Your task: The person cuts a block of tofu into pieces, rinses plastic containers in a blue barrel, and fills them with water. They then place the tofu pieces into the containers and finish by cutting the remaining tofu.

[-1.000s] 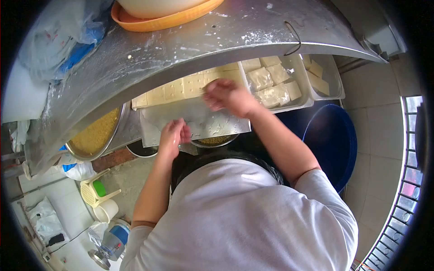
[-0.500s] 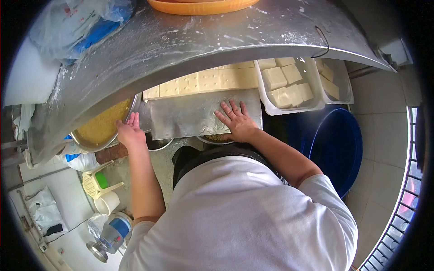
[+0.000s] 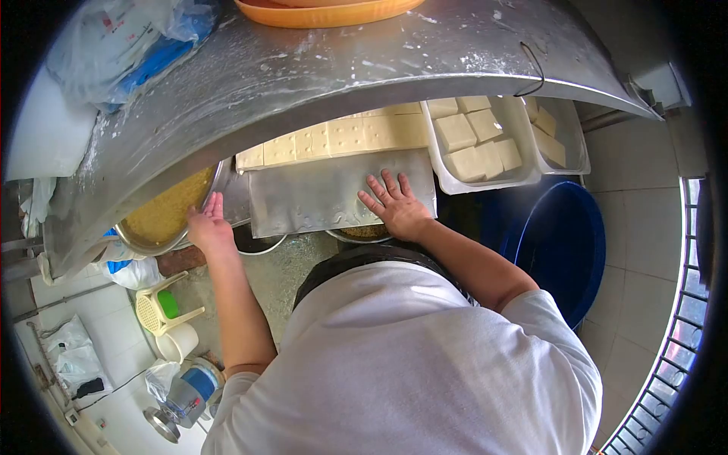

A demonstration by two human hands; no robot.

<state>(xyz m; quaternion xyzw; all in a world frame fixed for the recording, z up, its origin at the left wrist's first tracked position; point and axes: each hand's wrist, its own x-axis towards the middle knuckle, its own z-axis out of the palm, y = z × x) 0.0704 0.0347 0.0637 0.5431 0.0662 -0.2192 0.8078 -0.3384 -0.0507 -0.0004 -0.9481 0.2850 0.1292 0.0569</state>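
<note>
My right hand [image 3: 400, 207] lies palm down with fingers spread over a flat metal sheet [image 3: 296, 199], near its right end. Along the sheet's far edge runs a row of cream-coloured tofu blocks [image 3: 345, 136] with small dimples. My left hand [image 3: 210, 227] is at the right rim of a metal tray [image 3: 220, 182] of yellow, crumbly-looking food [image 3: 163, 212]. Its fingers are stretched out and held close together, the tips overlapping the rim. To the right of the sheet, a white plastic bin [image 3: 485, 186] has several cut tofu blocks inside.
A curved-looking steel shelf [image 3: 318, 72] spans the space above, carrying an orange basin [image 3: 326, 15] and plastic bags [image 3: 129, 45]. A second bin [image 3: 576, 144] holds more blocks. The big blue barrel [image 3: 565, 250] stands at right; a small cream stool [image 3: 155, 307] is on the left.
My left hand has shifted slightly left and closer to the tray's rim, its fingers more together. My right hand stays spread on the sheet. The view has moved a little.
</note>
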